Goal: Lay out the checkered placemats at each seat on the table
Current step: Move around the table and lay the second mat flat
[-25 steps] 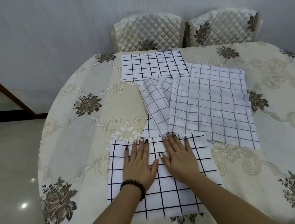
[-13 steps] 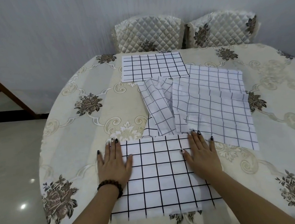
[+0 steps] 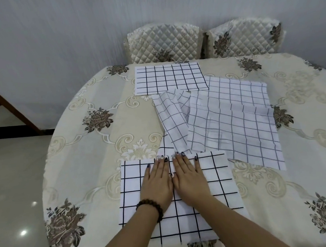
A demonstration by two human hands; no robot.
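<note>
White cloth placemat with a bold black grid (image 3: 215,180) lies flat at the near seat of the floral-clothed round table (image 3: 86,172). Left hand (image 3: 158,184) and right hand (image 3: 189,178), apart at its side edges half a second ago, now meet on its middle, fingers straight, pressing, gripping nothing. Smoothing looks nearly done; just beyond it, loose grey-checked placemats (image 3: 228,120) wait.

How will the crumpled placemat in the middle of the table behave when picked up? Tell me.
Probably floppy: the crumpled placemat already lies folded and creased. Likely light, being thin cloth. Lifting it may shift the larger placemat lying against it.
</note>
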